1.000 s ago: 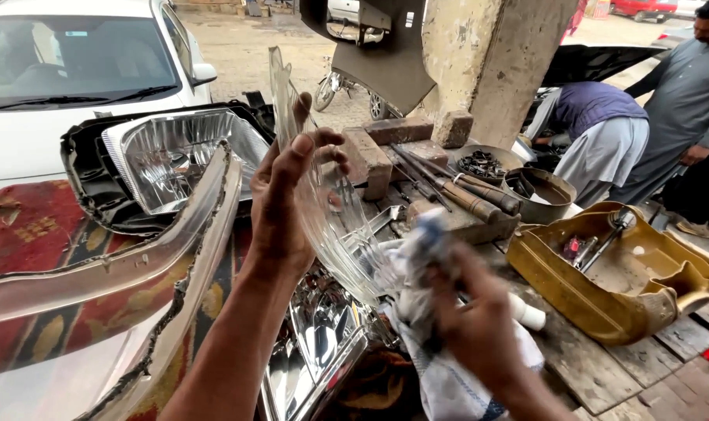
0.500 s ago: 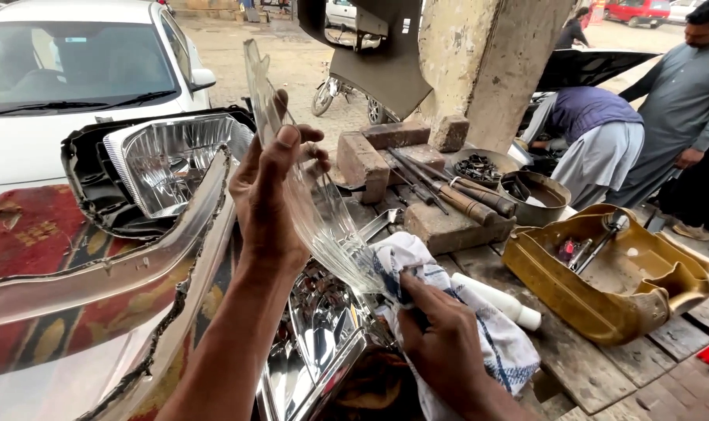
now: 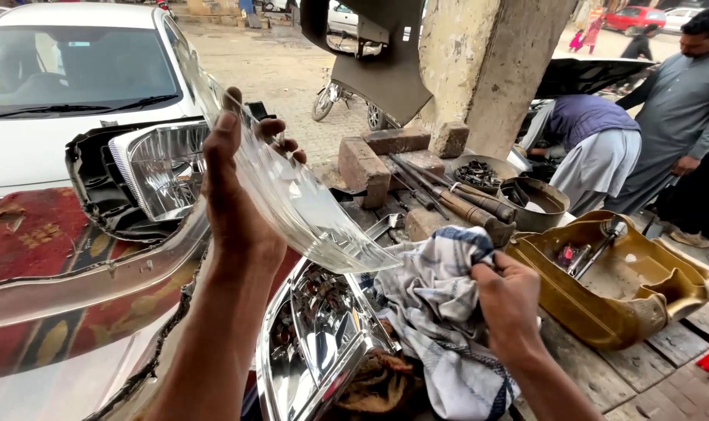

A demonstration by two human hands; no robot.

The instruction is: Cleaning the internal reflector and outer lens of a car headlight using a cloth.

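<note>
The left hand point(image 3: 233, 203) has its grip closed on a clear headlight lens point(image 3: 292, 199), thumb on the near face and fingers curled over the far edge, holding it tilted above the worktop point(image 3: 596, 374) with its lower tip touching or just over the cloth. The right hand point(image 3: 510, 304) is clenched on a bunched white cloth with blue stripes point(image 3: 436, 312), which drapes down below the lens tip. The lens is a curved, ribbed sheet of transparent plastic; the things behind show through it, so its upper edge is hard to trace against the white car point(image 3: 66, 86). Directly under it lies a chrome headlight reflector point(image 3: 315, 335), glossy and faceted, its lower end cut off by the frame. To the left a long clear trim piece with a ragged dark seal point(image 3: 97, 288) lies across a red patterned rug point(image 3: 27, 234), and behind it stands a second reflector in a black housing point(image 3: 148, 171). Beyond the cloth, rough bricks point(image 3: 370, 160) and worn wooden-handled tools point(image 3: 464, 204) crowd the weathered plank worktop, beside round metal bowls point(image 3: 534, 204) of small parts. To the right is a cut-open yellow plastic can point(image 3: 627, 281) holding tools. A concrete pillar point(image 3: 491, 70) partly blocks two people point(image 3: 643, 132) at another car.
</note>
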